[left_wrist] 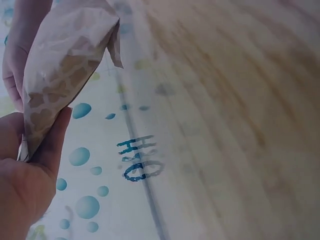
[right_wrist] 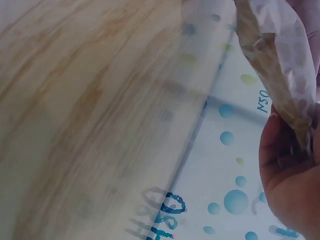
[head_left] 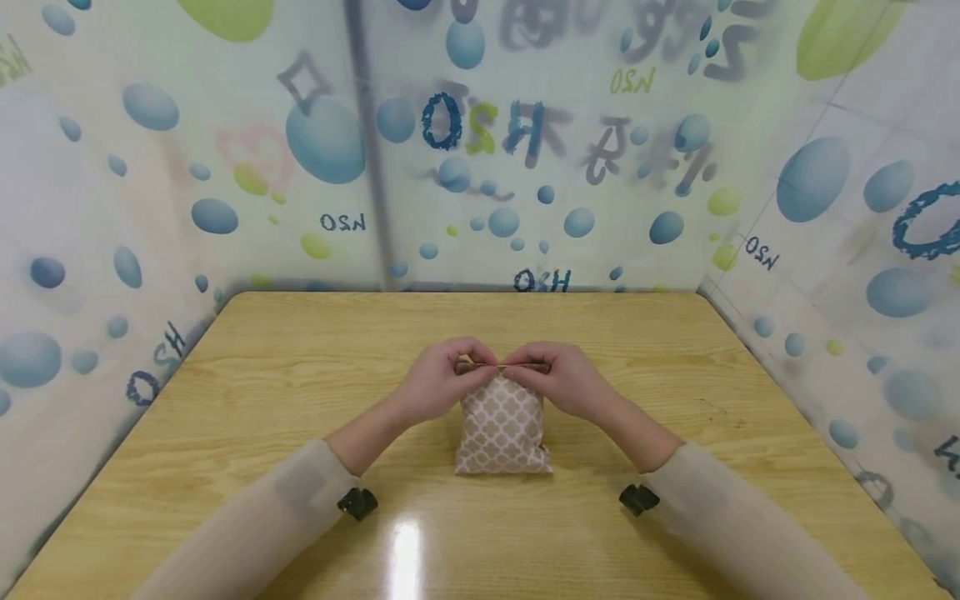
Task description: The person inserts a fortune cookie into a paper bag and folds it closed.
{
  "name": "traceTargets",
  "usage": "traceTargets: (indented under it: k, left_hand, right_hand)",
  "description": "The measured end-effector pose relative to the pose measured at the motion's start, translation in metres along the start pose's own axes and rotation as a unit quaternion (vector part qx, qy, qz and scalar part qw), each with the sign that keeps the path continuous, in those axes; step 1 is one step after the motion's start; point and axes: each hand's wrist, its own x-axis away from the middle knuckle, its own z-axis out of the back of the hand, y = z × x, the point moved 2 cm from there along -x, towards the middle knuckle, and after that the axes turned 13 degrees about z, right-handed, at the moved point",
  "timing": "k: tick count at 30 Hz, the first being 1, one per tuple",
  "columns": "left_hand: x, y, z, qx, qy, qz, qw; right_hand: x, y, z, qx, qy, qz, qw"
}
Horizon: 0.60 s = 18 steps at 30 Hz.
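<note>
A small bag (head_left: 502, 429) with a beige and white lattice pattern is held at its top edge over the middle of the table. My left hand (head_left: 442, 379) pinches the left part of that edge between thumb and fingers. From the other side, my right hand (head_left: 572, 382) pinches the right part, the thumbs close together. The left wrist view has the bag (left_wrist: 70, 65) side-on, bulging above the left hand (left_wrist: 27, 187). In the right wrist view, the crinkled bag (right_wrist: 277, 65) narrows down into the grip of the right hand (right_wrist: 292, 185).
The wood-grain table (head_left: 262, 400) runs back to a wall sheet (head_left: 465, 225) printed with blue and green bubbles and mirrored lettering. Similar sheets stand at left and right. Dark clips (head_left: 357, 503) sit by both cuffs. A bright glare marks the table's near side.
</note>
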Motion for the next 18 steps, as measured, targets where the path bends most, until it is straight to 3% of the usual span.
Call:
traceTargets:
  k: [3, 8, 11, 18]
  left_hand:
    - [-0.0001, -0.0011, -0.0007, -0.011, 0.008, -0.005, 0.9999]
    - [0.0001, -0.0003, -0.0015, -0.041, 0.020, -0.010, 0.9989]
    - [-0.0002, -0.0002, -0.0007, -0.050, 0.023, -0.023, 0.9982]
    - [-0.0016, -0.0025, 0.0007, -0.068, 0.032, -0.029, 0.9967]
  right_hand:
    - [-0.0010, -0.0023, -0.0015, 0.042, 0.009, 0.028, 0.9987]
    - [-0.0021, -0.0090, -0.0037, 0.122, 0.033, 0.085, 0.9883]
    - [-0.0039, -0.0076, -0.0043, 0.132, 0.024, 0.065, 0.9888]
    - [-0.0043, -0.0005, 0.0026, 0.096, -0.025, -0.013, 0.9950]
